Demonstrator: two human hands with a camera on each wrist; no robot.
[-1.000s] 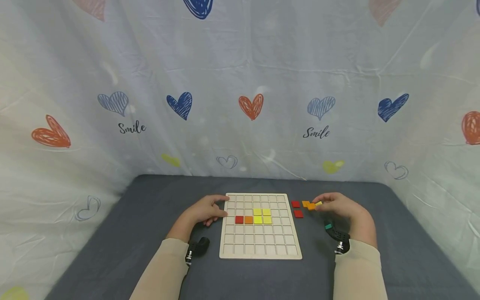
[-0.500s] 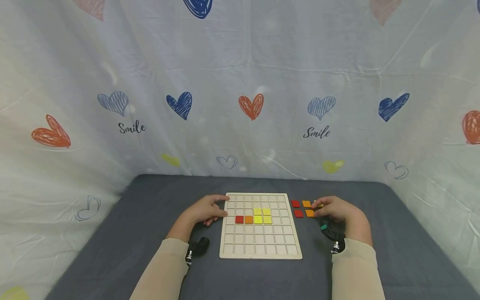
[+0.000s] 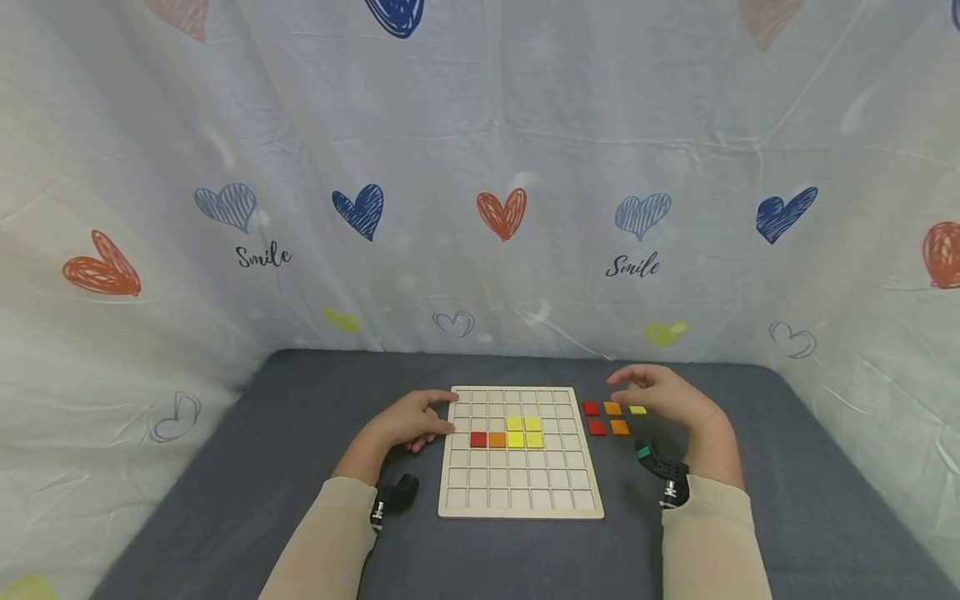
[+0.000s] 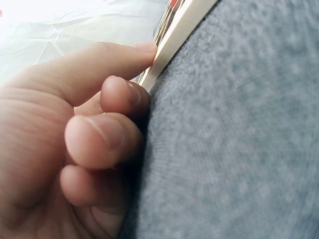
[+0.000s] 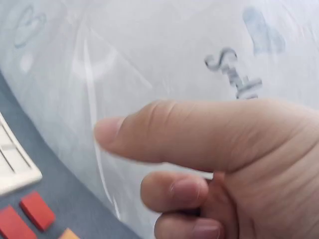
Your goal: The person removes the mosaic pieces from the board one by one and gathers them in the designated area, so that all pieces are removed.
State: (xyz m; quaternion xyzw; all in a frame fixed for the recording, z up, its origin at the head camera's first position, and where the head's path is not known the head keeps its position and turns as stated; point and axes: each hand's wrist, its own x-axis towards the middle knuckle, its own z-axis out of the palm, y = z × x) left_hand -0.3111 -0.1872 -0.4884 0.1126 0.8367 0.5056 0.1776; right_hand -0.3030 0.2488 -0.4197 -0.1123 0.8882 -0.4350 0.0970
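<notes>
A pale wooden grid board (image 3: 517, 499) lies on the table. In its cells sit a red tile (image 3: 478, 439), an orange tile (image 3: 497, 439) and several yellow tiles (image 3: 515, 439). My left hand (image 3: 408, 418) touches the board's left edge with thumb and index finger; its other fingers bend beside the edge in the left wrist view. Above the loose tiles, my right hand (image 3: 671, 396) hovers with nothing between its fingers. Beneath it lie two red tiles (image 3: 596, 427), two orange tiles (image 3: 619, 427) and a yellow tile (image 3: 637, 410), partly near the fingers.
The dark grey tabletop (image 3: 517, 558) runs back to a white cloth backdrop (image 3: 450, 142) printed with hearts and words. A black wrist mount (image 3: 397, 493) is on the left forearm, another mount (image 3: 663, 467) on the right.
My right hand set an orange tile down below the other orange one, let go, and rose up and away from the tiles. The left hand stayed at the board's edge.
</notes>
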